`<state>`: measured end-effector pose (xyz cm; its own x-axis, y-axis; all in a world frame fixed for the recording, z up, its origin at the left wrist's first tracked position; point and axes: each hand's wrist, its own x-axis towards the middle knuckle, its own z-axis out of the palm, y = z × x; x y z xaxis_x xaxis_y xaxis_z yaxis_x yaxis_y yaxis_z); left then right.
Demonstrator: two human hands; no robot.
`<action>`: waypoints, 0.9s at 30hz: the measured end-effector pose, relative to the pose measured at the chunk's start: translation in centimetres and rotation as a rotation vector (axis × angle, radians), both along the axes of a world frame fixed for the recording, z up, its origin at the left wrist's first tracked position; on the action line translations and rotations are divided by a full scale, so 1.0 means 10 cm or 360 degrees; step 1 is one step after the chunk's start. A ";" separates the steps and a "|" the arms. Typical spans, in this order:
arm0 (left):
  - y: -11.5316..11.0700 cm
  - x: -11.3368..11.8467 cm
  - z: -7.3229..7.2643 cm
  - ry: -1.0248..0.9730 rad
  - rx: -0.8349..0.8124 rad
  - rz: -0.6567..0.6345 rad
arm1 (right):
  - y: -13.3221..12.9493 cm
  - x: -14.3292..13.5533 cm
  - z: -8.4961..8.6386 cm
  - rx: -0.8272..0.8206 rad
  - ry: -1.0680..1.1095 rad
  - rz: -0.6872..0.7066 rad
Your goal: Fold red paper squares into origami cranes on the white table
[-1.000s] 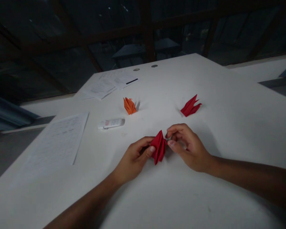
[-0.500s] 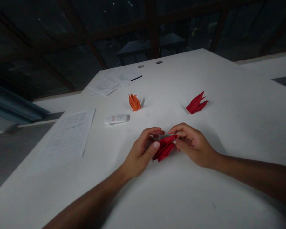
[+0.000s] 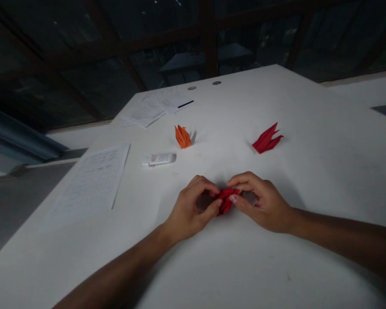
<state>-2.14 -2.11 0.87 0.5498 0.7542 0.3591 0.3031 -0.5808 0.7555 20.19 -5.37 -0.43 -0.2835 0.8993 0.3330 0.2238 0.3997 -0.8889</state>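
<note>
In the head view, our left hand [image 3: 193, 208] and right hand [image 3: 265, 204] both have fingertips clamped on the folded red paper [image 3: 227, 201] (partly hidden by our fingers), low over the white table [image 3: 231, 262], nearer us than the orange paper figure [image 3: 183, 137].

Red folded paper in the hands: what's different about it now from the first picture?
The red folded paper has tipped from upright to slanting, its top toward the right hand. Now the left hand and right hand both pinch it. The orange folded paper, other red one and white tube stayed put.
</note>
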 end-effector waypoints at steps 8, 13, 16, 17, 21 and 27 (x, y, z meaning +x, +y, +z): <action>0.11 -0.02 -0.11 -0.0608 -0.0397 0.0418 | 0.14 -0.02 0.00 -0.0291 0.0475 -0.0265; 0.24 -0.02 -0.16 -0.0858 -0.0558 0.0518 | 0.20 -0.02 0.01 -0.0350 0.0529 -0.0291; 0.26 -0.02 -0.18 -0.1001 -0.0636 0.0560 | 0.21 -0.01 -0.01 -0.0349 0.0537 -0.0309; 0.27 -0.02 -0.18 -0.1036 -0.0667 0.0594 | 0.21 -0.01 -0.01 -0.0350 0.0537 -0.0315; 0.27 -0.02 -0.16 -0.1095 -0.0779 0.0660 | 0.24 0.01 -0.03 -0.0387 0.0512 -0.0351; 0.27 -0.02 -0.15 -0.1079 -0.0783 0.0704 | 0.27 0.04 -0.04 -0.0429 0.0454 -0.0410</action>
